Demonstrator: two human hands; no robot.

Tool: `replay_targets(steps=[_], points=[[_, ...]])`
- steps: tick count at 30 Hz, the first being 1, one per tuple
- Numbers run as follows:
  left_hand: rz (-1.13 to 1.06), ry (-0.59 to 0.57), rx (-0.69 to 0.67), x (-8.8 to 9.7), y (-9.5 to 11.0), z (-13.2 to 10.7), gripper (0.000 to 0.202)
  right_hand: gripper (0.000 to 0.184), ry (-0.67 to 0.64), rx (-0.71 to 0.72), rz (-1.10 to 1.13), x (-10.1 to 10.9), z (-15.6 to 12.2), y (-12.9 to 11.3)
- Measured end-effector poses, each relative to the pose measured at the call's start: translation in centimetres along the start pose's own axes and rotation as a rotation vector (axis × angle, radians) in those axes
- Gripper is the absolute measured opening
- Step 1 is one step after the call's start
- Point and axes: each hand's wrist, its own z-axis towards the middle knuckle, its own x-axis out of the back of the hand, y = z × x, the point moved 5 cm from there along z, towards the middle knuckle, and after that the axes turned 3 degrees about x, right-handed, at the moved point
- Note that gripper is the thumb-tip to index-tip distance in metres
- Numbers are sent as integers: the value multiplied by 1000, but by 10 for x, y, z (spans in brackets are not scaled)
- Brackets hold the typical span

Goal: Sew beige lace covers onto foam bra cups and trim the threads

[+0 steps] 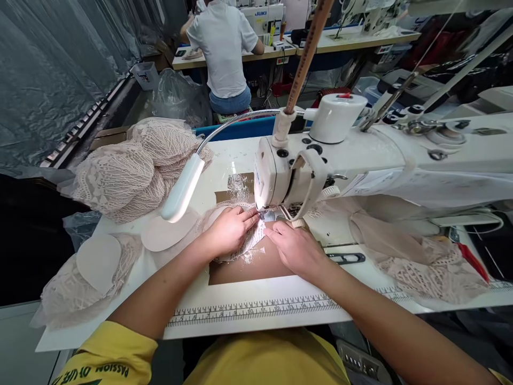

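Note:
A beige lace fabric piece (247,241) lies under the needle area of a white sewing machine (276,176). From the left, my left hand (231,229) rests on the lace, fingers stretched toward the presser foot and pressing the cloth flat. My right hand (295,247) is at the lace's right edge, its fingertips closed on it just in front of the foot. A bright lamp spot lights the stitching place. The needle tip is hard to make out between the fingers.
Stacked lace pieces (120,171) stand at left, with smooth beige cup shapes (98,262) nearer. A lamp (184,187) hangs over the table. At right lie more lace (436,267), thread snips (473,262) and a black tool (348,258). A co-worker (222,48) sits ahead.

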Motion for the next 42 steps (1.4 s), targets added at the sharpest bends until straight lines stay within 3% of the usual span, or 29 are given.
replay_targets(steps=[6, 10, 14, 19, 25, 32, 38, 42], points=[[31, 52, -1, 6, -8, 2, 42, 41, 86, -29, -25, -4, 0, 2], [-57, 125, -55, 9, 0, -7, 36, 42, 114, -9, -38, -2, 0, 3], [-113, 107, -112, 6, 7, -12, 37, 46, 152, 13, -56, -2, 2, 4], [-137, 82, -80, 7, -3, -4, 40, 55, 160, 8, -59, -8, 4, 7], [-173, 61, -28, 4, -17, 1, 43, 48, 207, 1, -10, -12, 4, 13], [-152, 92, -31, 4, -19, 3, 40, 42, 234, 8, 36, -15, 3, 16], [-61, 45, 179, 22, -23, -3, 28, 38, 243, -6, 98, -14, 2, 19], [-100, -62, 226, 27, -9, -11, 32, 34, 277, 0, 110, -11, 0, 18]])
